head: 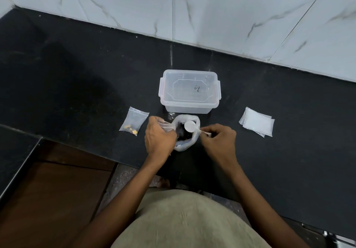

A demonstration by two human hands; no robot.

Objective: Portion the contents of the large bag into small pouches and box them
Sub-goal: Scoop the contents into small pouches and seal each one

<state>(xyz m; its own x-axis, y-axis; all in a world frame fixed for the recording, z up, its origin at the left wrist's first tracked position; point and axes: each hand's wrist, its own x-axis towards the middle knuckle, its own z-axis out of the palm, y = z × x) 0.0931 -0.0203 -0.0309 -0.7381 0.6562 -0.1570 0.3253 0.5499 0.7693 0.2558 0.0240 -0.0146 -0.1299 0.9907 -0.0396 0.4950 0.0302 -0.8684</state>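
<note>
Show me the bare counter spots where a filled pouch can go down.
Free: the dark counter left of the lidded box, beyond the filled pouch; also the strip between the box and the stack of empty pouches. Crowded: in front of the box, where both hands work at the large bag.

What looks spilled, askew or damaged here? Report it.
Nothing stands out. The filled pouch lies flat left of the lidded box, spare pouches sit stacked to its right, and the large bag stands open between both hands with nothing spilled on the counter.
</note>
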